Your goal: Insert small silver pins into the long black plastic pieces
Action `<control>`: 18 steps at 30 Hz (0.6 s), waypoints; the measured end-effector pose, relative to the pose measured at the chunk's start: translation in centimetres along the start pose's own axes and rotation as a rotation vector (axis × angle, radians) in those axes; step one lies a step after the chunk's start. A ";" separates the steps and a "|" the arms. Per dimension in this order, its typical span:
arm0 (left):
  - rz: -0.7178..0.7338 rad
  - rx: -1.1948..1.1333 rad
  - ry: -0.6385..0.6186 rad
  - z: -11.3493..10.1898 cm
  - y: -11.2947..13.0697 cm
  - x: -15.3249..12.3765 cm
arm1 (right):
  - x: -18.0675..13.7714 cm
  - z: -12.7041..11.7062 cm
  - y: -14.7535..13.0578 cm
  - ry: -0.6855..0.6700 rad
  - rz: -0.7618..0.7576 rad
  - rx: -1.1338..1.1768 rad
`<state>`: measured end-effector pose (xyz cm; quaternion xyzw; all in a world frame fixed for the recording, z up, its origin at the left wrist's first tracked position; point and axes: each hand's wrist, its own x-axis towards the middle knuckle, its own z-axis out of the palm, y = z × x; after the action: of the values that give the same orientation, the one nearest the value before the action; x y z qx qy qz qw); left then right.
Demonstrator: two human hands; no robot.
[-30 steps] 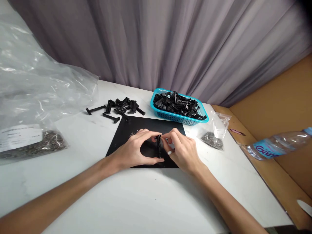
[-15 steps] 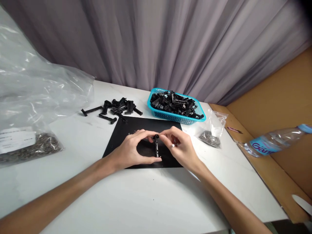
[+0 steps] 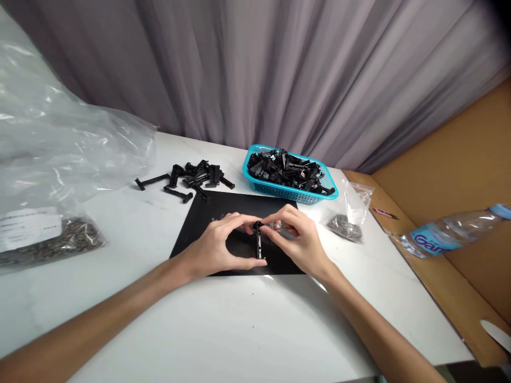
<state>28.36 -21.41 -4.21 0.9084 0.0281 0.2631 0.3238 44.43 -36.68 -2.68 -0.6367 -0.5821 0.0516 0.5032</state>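
Note:
My left hand (image 3: 217, 244) grips a narrow black plastic part (image 3: 259, 243) endwise, its thumb at the near end and its fingers at the far end. My right hand (image 3: 297, 234) is closed in a pinch at the far end of that part. Whatever small thing its fingertips may hold is too small to make out. Both hands are over a black mat (image 3: 235, 205). Tiny shiny metal pieces (image 3: 276, 225) lie on the mat, partly hidden behind the right fingers.
A blue basket (image 3: 293, 197) heaped with black parts stands behind the mat. Loose black plastic parts (image 3: 195, 178) lie left of it. Bags of small metal pieces sit at left (image 3: 82, 234) and right (image 3: 345, 227). A plastic bottle (image 3: 435, 238) lies far right, by cardboard.
My right fingers have shifted slightly at the part's far end, and shiny pieces behind them now show. My left hand keeps its grip; the whole view has moved very slightly.

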 end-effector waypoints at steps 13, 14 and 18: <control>-0.015 0.014 -0.043 -0.2 0.3 0.1 | -0.1 -0.3 0.2 -0.067 -0.279 -0.517; -0.017 0.014 -0.043 -0.2 0.4 0.1 | -0.1 -0.4 0.0 -0.080 -0.255 -0.518; -0.022 0.015 -0.047 -0.2 0.5 0.2 | -0.2 -0.5 -0.2 -0.111 -0.166 -0.491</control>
<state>28.33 -21.64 -3.68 0.9163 0.0324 0.2377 0.3205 44.58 -37.21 -2.44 -0.6859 -0.6541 -0.0975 0.3034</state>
